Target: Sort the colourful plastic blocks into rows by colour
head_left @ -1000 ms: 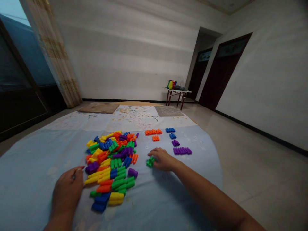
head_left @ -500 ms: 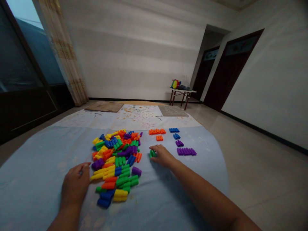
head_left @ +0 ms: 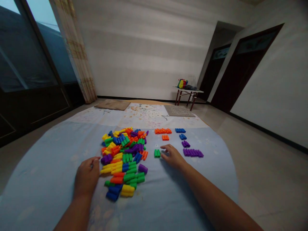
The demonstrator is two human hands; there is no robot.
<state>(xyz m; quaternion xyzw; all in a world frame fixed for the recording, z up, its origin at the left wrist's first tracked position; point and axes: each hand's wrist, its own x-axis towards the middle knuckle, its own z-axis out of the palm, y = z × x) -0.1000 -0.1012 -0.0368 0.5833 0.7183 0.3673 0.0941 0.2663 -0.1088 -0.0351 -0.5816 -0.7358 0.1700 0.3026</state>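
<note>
My right hand [head_left: 173, 156] has its thumb and index finger parted, holding nothing. Just left of the fingertips lies a small green block of joined tubes [head_left: 157, 153], with a narrow gap between. On the left, my left hand [head_left: 87, 175] rests on the cloth with curled fingers, close to the near left side of a pile of coloured plastic tube blocks [head_left: 130, 158]; no block shows in it. A purple block [head_left: 106, 159] at the pile's edge is nearest to its fingertips. A loose purple block [head_left: 142, 168] lies at the pile's right edge.
Beyond my right hand are orange blocks [head_left: 163, 131] and blue blocks [head_left: 180, 130]; purple blocks [head_left: 193, 153] lie to its right. A pale blue cloth [head_left: 60, 160] covers the table. A brown board [head_left: 112, 104] and a grey mat [head_left: 179, 111] lie at the far end.
My right hand has let go of the green block and drawn slightly right of it. The left hand stays beside the pile. The whole view has shifted as my head turned left.
</note>
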